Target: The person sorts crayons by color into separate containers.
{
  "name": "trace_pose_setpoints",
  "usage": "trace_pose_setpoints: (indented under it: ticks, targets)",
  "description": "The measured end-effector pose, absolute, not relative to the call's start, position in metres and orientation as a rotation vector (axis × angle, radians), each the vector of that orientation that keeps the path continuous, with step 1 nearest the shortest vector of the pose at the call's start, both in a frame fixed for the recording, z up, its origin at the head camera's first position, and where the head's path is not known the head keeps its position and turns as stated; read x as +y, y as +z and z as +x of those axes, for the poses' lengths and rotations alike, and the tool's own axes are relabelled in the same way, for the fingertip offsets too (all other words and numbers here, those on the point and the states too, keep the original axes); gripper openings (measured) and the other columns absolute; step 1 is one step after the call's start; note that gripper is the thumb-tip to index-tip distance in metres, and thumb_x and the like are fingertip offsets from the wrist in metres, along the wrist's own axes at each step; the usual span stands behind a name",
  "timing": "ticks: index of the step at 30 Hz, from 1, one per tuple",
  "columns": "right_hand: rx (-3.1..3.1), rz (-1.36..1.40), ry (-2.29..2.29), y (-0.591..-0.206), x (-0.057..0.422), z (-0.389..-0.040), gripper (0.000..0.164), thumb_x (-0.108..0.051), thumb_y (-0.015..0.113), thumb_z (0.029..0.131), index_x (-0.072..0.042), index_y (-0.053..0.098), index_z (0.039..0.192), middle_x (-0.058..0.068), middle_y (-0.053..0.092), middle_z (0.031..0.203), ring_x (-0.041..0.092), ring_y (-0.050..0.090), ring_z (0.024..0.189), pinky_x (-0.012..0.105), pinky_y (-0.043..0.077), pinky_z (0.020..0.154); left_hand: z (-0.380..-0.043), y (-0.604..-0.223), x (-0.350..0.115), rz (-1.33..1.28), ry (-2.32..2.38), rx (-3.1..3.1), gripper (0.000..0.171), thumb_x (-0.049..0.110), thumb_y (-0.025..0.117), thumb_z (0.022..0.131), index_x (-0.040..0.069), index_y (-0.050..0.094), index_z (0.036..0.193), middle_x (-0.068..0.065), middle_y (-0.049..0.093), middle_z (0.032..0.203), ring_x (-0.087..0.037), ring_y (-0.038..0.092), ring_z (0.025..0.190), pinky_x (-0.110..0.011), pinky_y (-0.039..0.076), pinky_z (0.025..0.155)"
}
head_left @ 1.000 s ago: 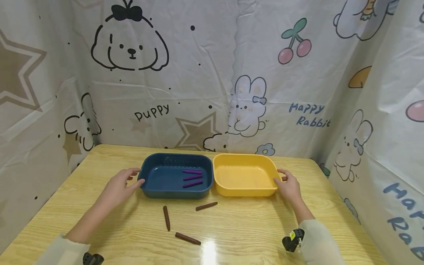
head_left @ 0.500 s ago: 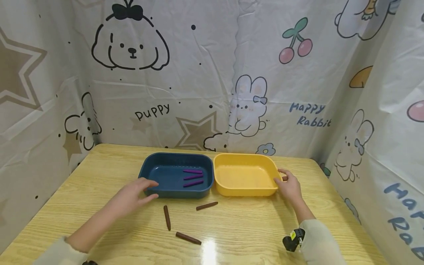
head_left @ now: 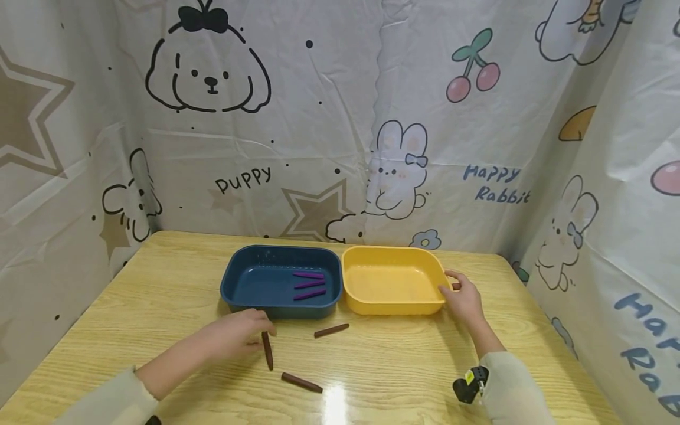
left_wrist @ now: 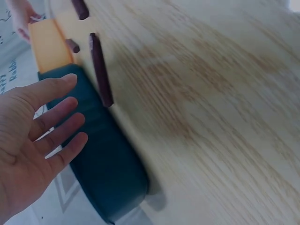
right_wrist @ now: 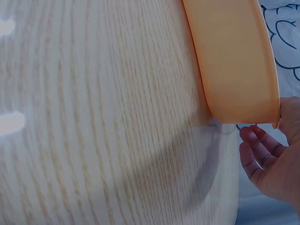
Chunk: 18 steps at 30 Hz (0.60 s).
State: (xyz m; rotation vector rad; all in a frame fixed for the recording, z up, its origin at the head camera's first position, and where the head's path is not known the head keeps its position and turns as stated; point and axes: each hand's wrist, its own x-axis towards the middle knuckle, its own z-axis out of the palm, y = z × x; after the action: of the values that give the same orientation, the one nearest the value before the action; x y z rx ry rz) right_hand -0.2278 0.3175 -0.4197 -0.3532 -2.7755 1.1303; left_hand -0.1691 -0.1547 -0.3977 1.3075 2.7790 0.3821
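Observation:
My left hand point(head_left: 239, 333), fingers spread and holding nothing in the left wrist view, hovers by the upright brown crayon point(head_left: 268, 354) before the blue tray point(head_left: 281, 311). Two more brown crayons lie on the table: one point(head_left: 332, 330) close to the trays, another point(head_left: 301, 382) nearer me. Inside the blue tray, several purple crayons point(head_left: 309, 285) lie side by side at its right. My right hand point(head_left: 464, 298) is at the right end of the yellow tray point(head_left: 393, 308), touching its rim; its fingers hang loosely curved below the rim in the right wrist view.
The two trays stand side by side at the back of the wooden table point(head_left: 404, 366). A patterned curtain point(head_left: 319, 118) closes off the back and both sides. A dark device point(head_left: 470, 383) is worn on the right wrist.
My left hand has left the left end of the blue tray and come forward and right to the upright brown crayon. The right hand, the trays and the crayons have stayed put.

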Motion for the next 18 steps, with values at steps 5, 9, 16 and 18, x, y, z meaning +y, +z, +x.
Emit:
trace_pose_setpoints:
  ticks: [5, 9, 16, 18]
  targets:
    - [-2.775, -0.354, 1.138, -0.419, 0.317, -0.227, 0.05, -0.021, 0.056, 0.091, -0.003, 0.044, 0.136, 0.028, 0.052, 0.117, 0.037, 0.052, 0.103, 0.034, 0.049, 0.075, -0.172, -0.404, -0.151, 1.379, 0.294, 2.767, 0.02, 0.009, 0.074, 0.077, 0.014, 0.069, 0.096, 0.003, 0.062, 0.09, -0.013, 0.057, 0.085, -0.027, 0.05, 0.077]
    - [-2.774, -0.353, 1.138, -0.419, 0.318, -0.228, 0.05, -0.02, 0.056, 0.091, -0.003, 0.044, 0.137, 0.027, 0.052, 0.117, 0.036, 0.053, 0.102, 0.033, 0.048, 0.073, -0.176, -0.41, -0.151, 1.423, 0.276, 2.753, 0.017, 0.009, 0.074, 0.077, 0.015, 0.069, 0.092, 0.005, 0.062, 0.089, -0.011, 0.057, 0.084, -0.026, 0.05, 0.077]
    - [-2.778, -0.353, 1.126, -0.42, 0.318, -0.228, 0.049, -0.02, 0.056, 0.091, -0.003, 0.044, 0.136, 0.028, 0.052, 0.118, 0.038, 0.053, 0.103, 0.036, 0.049, 0.076, -0.183, -0.42, -0.152, 1.498, 0.285, 2.744, 0.012, 0.011, 0.074, 0.077, 0.022, 0.07, 0.082, 0.009, 0.059, 0.083, -0.008, 0.054, 0.081, -0.024, 0.048, 0.074]
    - [-2.778, -0.355, 1.124, -0.419, 0.318, -0.228, 0.049, -0.02, 0.056, 0.091, -0.003, 0.044, 0.136, 0.028, 0.052, 0.117, 0.037, 0.052, 0.103, 0.036, 0.049, 0.076, -0.184, -0.422, -0.152, 1.509, 0.28, 2.744, 0.014, 0.011, 0.074, 0.077, 0.024, 0.07, 0.08, 0.01, 0.058, 0.082, -0.007, 0.053, 0.079, -0.023, 0.047, 0.073]
